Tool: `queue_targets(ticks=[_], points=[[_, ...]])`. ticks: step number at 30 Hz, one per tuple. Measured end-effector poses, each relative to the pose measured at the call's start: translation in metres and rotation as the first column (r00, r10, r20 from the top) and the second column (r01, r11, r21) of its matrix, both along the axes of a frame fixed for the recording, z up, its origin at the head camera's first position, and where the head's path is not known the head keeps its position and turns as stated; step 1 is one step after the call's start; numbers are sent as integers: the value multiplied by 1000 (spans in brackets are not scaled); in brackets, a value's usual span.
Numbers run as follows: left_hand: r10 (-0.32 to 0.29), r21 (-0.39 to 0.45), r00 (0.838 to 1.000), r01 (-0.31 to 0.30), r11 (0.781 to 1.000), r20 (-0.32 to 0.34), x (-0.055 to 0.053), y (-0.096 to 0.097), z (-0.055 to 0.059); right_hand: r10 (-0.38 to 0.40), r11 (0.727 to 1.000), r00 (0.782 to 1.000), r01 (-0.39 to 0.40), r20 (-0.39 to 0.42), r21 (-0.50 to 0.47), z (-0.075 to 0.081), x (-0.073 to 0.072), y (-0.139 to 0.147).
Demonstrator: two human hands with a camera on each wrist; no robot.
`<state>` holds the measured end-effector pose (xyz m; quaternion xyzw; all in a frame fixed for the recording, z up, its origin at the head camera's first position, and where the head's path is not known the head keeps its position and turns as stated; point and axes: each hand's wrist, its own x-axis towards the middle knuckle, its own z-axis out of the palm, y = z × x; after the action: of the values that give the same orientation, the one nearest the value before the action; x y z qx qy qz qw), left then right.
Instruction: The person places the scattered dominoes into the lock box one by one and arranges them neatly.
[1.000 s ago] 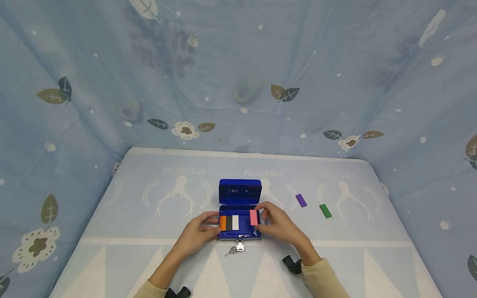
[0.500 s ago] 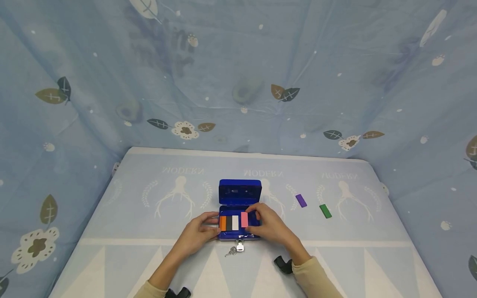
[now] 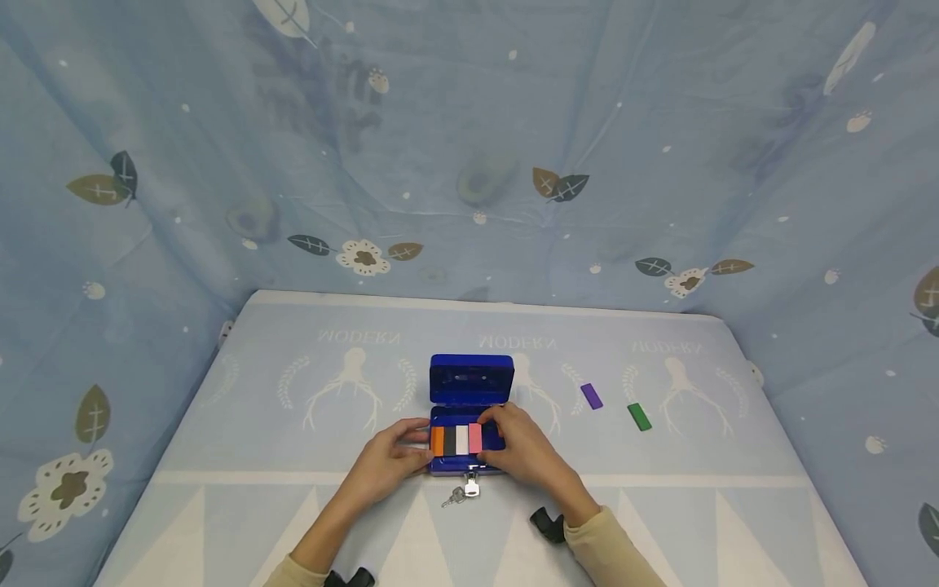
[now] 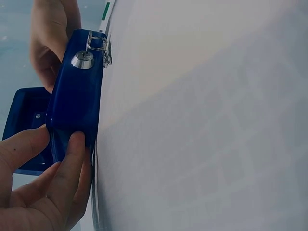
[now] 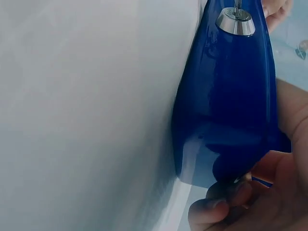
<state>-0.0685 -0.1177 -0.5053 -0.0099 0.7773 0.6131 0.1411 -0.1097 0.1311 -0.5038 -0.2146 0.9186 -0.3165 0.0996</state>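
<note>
A small blue metal cash box (image 3: 449, 468) stands with its lid (image 3: 472, 379) raised at the back. Inside, from the left, an orange block (image 3: 438, 441), a black block (image 3: 450, 441) and a white block (image 3: 462, 440) lie side by side. My right hand (image 3: 522, 447) pinches a pink block (image 3: 475, 439) by its two ends, beside the white one. My left hand (image 3: 386, 461) steadies the box at its left side; the left wrist view shows thumb and fingers around the box's front corner. The pink block is hidden in both wrist views.
A key sits in the silver lock (image 3: 472, 487) at the box's front, with more keys (image 3: 455, 495) hanging on the table. A purple block (image 3: 591, 397) and a green block (image 3: 639, 417) lie to the right. A patterned cloth covers the table (image 3: 352, 318).
My right hand has slid the pink block leftward from the box's right side up to the white block. My left hand has stayed on the box's left side.
</note>
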Motion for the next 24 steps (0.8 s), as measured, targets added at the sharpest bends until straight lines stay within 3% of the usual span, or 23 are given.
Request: queue_targets(ticks=[15,19,24], points=[[-11,18,1000,11,1000,-4,0,-1,1,-2,992,998,9,-59,125,-2,0,-7],[-10,20,1000,10,1000,-5,0,-1,1,4,994,999,0,-41,107,-2,0,-5],[-11,27,1000,11,1000,-2,0,-1,0,33,999,999,-33,-8,9,0,-2,2]])
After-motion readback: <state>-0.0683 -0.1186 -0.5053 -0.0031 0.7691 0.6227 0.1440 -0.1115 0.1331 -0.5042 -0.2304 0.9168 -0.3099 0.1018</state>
